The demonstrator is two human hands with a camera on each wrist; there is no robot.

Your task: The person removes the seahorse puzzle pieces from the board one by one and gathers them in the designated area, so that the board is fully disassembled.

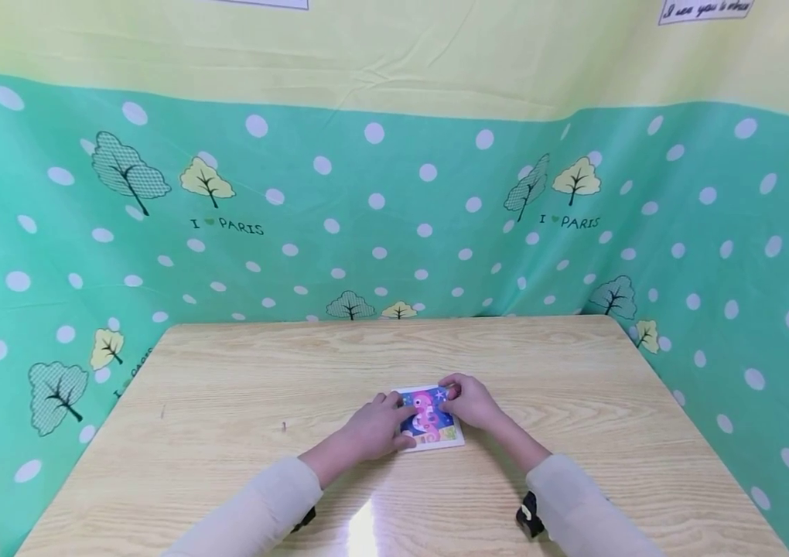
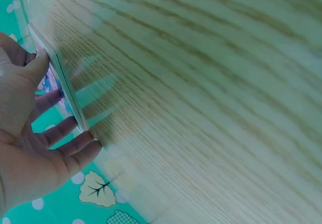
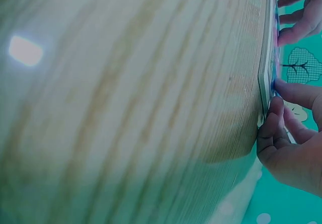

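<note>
head view: where do you have the board, and what are your fingers doing?

you have the seahorse board (image 1: 431, 424) on the table (image 1: 241, 371), between your hands, and it looks to lie flat. your left hand (image 1: 374, 427) rests over its left side, fingers spread. your right hand (image 1: 474, 402) pinches with thumb and finger at the far right corner; whether some small loose piece is caught there too, you cannot tell.

how should you expect it to handle?

likely light and stiff, judging by the thin, straight edge in both wrist views. the printed face may be slick, so your best hold is probably on opposite sides, thumbs on the pale border (image 1: 436, 446).

what else is around you, or in your way?

mostly your own fingers, which cover the left edge and far right corner. a small dark speck (image 1: 284, 426) lies to the left, well apart. glare (image 1: 362, 530) shines on the table nearer you, and dotted cloth (image 1: 380, 224) hangs past the far edge; neither blocks your hands. black gear (image 1: 529, 517) sits by your right sleeve (image 1: 575, 499).
</note>
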